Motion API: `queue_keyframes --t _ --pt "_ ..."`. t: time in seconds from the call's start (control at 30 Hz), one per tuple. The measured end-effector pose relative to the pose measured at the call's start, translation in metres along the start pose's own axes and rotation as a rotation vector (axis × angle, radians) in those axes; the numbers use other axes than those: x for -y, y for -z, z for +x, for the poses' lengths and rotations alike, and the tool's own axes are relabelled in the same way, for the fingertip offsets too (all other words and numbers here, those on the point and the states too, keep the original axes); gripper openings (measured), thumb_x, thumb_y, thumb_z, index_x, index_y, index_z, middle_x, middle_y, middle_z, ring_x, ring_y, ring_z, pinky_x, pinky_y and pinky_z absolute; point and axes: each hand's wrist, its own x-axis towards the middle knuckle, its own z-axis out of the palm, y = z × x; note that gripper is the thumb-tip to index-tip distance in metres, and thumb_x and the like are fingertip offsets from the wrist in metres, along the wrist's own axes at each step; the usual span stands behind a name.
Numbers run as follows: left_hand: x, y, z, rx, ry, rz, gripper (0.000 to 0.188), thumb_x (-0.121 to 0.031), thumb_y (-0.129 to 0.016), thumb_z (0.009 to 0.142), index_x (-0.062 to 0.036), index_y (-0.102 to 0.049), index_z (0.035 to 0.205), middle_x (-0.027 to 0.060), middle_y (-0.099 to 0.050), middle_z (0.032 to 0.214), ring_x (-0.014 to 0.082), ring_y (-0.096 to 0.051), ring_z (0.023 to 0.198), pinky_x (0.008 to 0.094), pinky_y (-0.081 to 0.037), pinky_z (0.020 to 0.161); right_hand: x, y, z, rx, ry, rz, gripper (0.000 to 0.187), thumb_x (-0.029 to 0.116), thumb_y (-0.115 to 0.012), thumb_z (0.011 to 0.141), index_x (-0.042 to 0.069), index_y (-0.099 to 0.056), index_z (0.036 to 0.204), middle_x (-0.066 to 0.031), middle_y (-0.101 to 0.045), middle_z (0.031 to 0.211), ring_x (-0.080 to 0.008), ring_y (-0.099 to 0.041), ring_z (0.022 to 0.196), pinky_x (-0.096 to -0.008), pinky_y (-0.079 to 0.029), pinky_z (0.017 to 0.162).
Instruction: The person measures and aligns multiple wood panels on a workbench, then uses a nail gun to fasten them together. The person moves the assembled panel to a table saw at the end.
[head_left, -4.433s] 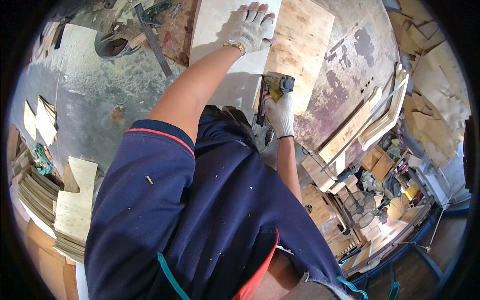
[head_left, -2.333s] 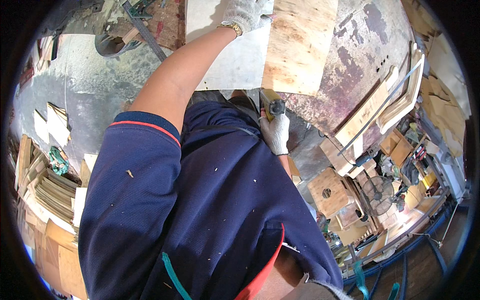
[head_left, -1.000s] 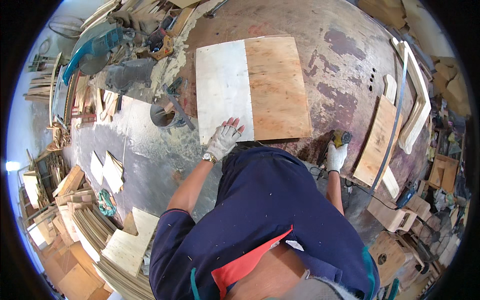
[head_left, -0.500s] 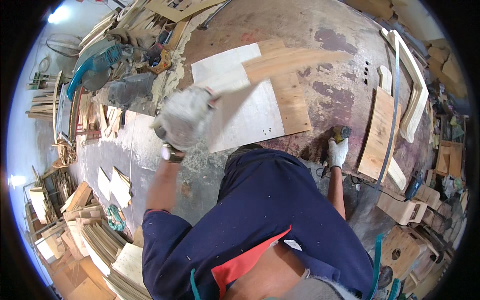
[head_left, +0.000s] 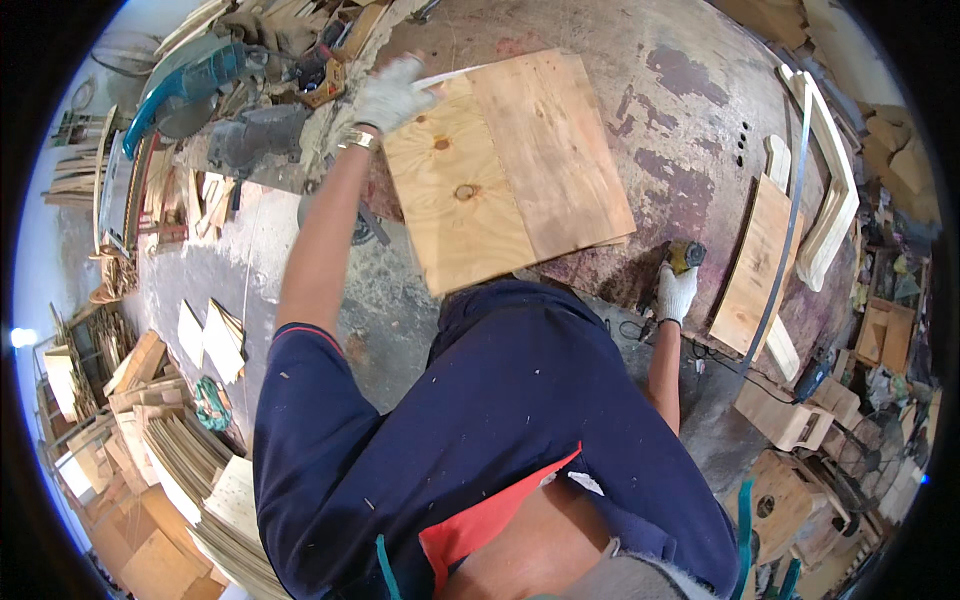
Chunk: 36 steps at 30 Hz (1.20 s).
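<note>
Two plywood boards lie close together on the worktable before me. The left plywood board is yellowish with dark knots; the right plywood board is plainer and pinker. A thin white edge of a sheet peeks out at their far left. My left hand, in a white knitted glove with a watch at the wrist, is at the yellowish board's far left corner, its fingers smeared by motion. My right hand, also gloved, is closed round a yellow and black tool to the right of the boards.
A long plywood strip and a dark curved metal strip lie at the right, beside pale angled wooden pieces. A blue circular-bladed saw stands far left. Stacked offcuts fill the lower left.
The blurred board that was swinging under my left hand now lies over the white sheets, its knotty face up. My left hand has moved away from me. My right hand keeps its place.
</note>
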Motion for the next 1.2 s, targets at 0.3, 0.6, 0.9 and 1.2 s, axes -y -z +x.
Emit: queue_keyframes --t 0.3,0.6,0.9,1.2 --pt "-0.111 -0.15 -0.11 0.508 -0.031 -0.068 0.118 -0.077 -0.062 0.08 -0.011 -0.015 0.165 0.0215 -0.007 0.172 0.0404 -0.003 0.159 0.0572 -0.006 0.126 0.025 -0.005 -0.023 -0.066 0.146 -0.108 0.041 0.015 -0.075 0.084 0.001 -0.062 0.12 -0.0258 -0.073 0.106 -0.0461 -0.069 0.1 -0.0485 -0.053 0.086" --pt "-0.128 -0.168 -0.123 0.431 0.08 -0.063 0.134 -0.091 -0.063 0.066 -0.0163 -0.013 0.166 0.019 -0.006 0.172 0.0417 0.002 0.158 0.0644 -0.001 0.123 0.076 -0.022 -0.104 0.599 0.309 -0.075 0.032 0.025 -0.073 0.091 0.0 -0.073 0.111 -0.0217 -0.076 0.1 -0.0345 -0.075 0.094 -0.0426 -0.056 0.081" --pt "-0.13 -0.169 -0.122 0.411 0.08 -0.035 0.131 -0.09 -0.063 0.067 -0.0191 -0.014 0.166 0.0136 -0.011 0.172 0.0384 -0.006 0.158 0.0665 -0.006 0.122 0.09 -0.05 -0.131 0.75 0.323 -0.181 0.034 0.025 -0.072 0.089 0.001 -0.069 0.112 -0.0231 -0.074 0.1 -0.0419 -0.072 0.096 -0.0464 -0.056 0.082" --pt "-0.13 -0.17 -0.122 0.398 0.082 -0.076 0.129 -0.089 -0.063 0.068 -0.0203 -0.014 0.166 0.0124 -0.011 0.173 0.0373 -0.004 0.159 0.066 -0.005 0.123 0.098 -0.061 -0.149 0.742 0.264 -0.366 0.042 0.03 -0.072 0.091 0.0 -0.062 0.119 -0.0261 -0.073 0.101 -0.0454 -0.07 0.097 -0.0508 -0.056 0.08"
